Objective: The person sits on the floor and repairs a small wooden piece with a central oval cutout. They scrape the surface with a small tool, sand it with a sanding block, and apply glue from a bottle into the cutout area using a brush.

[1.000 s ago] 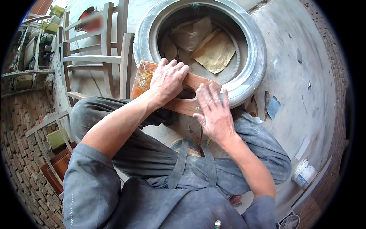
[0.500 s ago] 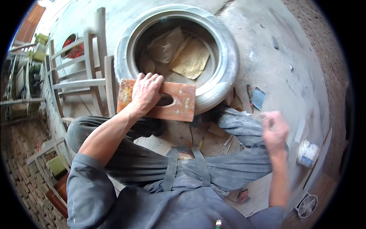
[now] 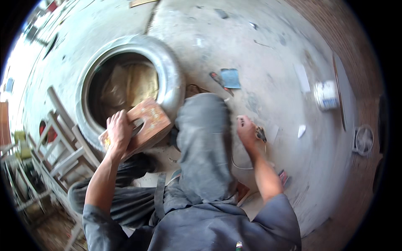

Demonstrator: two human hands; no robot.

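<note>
One silver-grey tyre [image 3: 171, 77], flat on the floor [image 3: 272, 54], a yellowish sheet [image 3: 142, 85] inside. One grey wooden chair frame [image 3: 86, 144], just beside it. One reddish-brown wooden block [image 3: 151, 121], oval hole, slanting over the tyre's near rim; from where I stand, contact cannot be told. One white bucket [image 3: 326, 96], well apart. One left hand [image 3: 119, 130], fingers grasping the block. One right hand [image 3: 246, 129], beside the raised knee [image 3: 205, 113], fingers curled; whether around anything, I cannot tell.
</note>
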